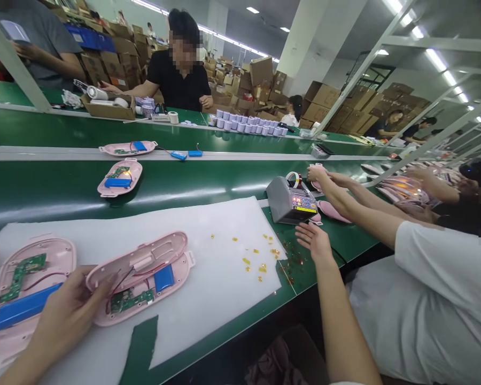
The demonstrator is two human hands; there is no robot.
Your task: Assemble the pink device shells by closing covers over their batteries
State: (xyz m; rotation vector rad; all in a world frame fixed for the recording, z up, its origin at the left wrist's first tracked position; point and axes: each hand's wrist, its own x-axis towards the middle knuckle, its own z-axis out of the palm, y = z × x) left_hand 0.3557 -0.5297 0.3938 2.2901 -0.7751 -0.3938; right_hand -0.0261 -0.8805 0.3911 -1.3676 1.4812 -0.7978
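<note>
My left hand (74,307) is closed on the end of a pink plastic shell (172,243), which is held tilted over a matching pink shell (186,270). Inside the lower shell sit a green circuit board (130,300) and a blue battery (164,278); thin wires run between the halves. Beside my left wrist, another open pink shell (64,248) holds a circuit board (22,272) and a long blue battery (24,308). My right hand (315,243) is empty, its fingers stretched out just below the front of a grey tape dispenser (291,200).
Small yellow tape pieces (260,266) lie scattered on the white sheet (208,299). Open pink shells (136,174) with batteries rest farther back on the green bench. A co-worker's arms (356,206) reach in from the right, behind the dispenser. Another person (180,80) sits opposite.
</note>
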